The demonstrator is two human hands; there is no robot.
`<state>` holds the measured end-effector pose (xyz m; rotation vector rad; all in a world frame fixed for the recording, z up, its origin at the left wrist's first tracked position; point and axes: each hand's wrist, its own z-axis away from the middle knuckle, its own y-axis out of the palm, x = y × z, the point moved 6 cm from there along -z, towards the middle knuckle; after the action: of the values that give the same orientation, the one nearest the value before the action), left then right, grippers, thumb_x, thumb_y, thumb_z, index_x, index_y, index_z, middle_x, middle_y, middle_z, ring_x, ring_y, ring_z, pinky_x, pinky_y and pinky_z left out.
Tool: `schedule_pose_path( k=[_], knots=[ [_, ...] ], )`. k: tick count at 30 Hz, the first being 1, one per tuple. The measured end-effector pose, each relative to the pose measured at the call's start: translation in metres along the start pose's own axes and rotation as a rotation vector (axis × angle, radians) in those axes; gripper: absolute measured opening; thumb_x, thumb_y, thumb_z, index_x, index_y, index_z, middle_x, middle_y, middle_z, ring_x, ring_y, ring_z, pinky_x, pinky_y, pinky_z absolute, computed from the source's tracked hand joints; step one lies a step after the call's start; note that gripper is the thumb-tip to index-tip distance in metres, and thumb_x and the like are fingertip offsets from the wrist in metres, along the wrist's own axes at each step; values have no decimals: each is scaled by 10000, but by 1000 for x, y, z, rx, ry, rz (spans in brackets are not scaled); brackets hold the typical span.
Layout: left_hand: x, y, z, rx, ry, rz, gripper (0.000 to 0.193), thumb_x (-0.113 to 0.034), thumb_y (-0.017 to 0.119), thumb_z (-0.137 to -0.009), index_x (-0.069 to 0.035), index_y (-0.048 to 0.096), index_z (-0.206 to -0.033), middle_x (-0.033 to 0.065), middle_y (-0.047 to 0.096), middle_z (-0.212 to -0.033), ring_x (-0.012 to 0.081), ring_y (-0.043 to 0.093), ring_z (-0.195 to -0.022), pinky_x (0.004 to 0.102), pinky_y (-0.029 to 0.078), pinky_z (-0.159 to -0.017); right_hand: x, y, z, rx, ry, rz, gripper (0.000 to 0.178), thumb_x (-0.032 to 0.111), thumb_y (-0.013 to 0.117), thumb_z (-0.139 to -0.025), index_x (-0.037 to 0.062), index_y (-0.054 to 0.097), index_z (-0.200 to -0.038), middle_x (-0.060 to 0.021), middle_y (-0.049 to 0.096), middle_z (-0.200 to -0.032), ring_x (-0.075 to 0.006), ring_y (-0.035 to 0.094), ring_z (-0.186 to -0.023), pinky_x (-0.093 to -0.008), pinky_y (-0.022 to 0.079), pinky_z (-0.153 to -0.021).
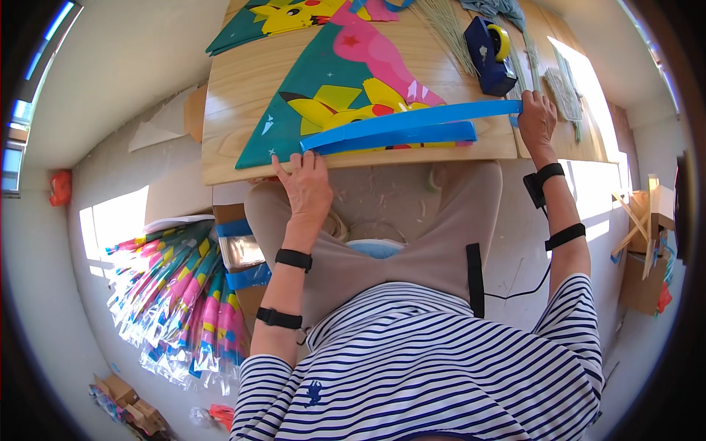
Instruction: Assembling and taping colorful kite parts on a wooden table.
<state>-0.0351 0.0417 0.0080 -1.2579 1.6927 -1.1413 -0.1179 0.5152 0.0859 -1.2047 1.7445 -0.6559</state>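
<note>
A triangular kite [294, 92] in green and pink, printed with a yellow cartoon figure, lies flat on the wooden table. Across its near part runs a long blue plastic strip [412, 117], doubled back at its left end, with its lower layer lying over the printed figure. My left hand [305, 187] is at the table's near edge, its fingers bent over the kite's border and the fold of the strip; its thumb is hidden. Out to the right, my right hand [539, 121] is closed on the other end of the strip, pulling it out nearly straight.
Another printed kite [287, 18] lies at the far left of the table. At the far right stand a dark blue tape dispenser [489, 59], bundled thin rods [447, 33] and a clear plastic box [562, 95]. Many wrapped kites [184, 294] are heaped on the floor at left.
</note>
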Motion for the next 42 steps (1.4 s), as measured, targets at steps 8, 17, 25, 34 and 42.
schedule_pose_path(
  k=[8,17,25,34,42],
  knots=[
    [-1,-1,-1,45,-24,-3,364,-27,642,-832,-24,688,-1193,51,643,-1208,272,551,-1155,668,194,-1197,11,46,65,157,-15,-128,213,16,611,-847,90,671,-1038,-115,636,-1082,-321,613,-1118,-468,458,-1017],
    [-1,1,1,-1,-22,39,358,-31,630,-821,11,690,-1171,84,630,-1175,295,550,-1121,723,197,-1180,7,-5,40,142,224,-148,262,61,699,-810,63,693,-1072,-122,666,-1083,-326,649,-1049,-448,495,-958],
    [2,4,1,44,-58,20,411,-20,662,-793,-15,672,-1203,49,625,-1201,274,551,-1142,703,213,-1182,284,-78,47,904,168,-1586,296,95,725,-902,-87,694,-1134,-113,740,-942,-166,732,-820,-281,578,-758],
    [4,5,2,59,-89,37,420,-8,667,-775,-9,670,-1195,59,611,-1208,278,553,-1140,726,200,-1187,367,-51,-44,663,-467,-1445,454,200,730,-871,11,707,-1283,-198,723,-1227,-358,669,-1150,-415,493,-1055],
    [1,-2,2,-46,-60,45,272,-57,636,-836,-7,676,-1100,82,566,-1048,281,552,-1086,747,221,-1174,400,-41,-53,960,-736,-1061,370,312,782,-852,15,740,-1069,-166,682,-1129,-296,628,-1055,-394,498,-896]
  ],
)
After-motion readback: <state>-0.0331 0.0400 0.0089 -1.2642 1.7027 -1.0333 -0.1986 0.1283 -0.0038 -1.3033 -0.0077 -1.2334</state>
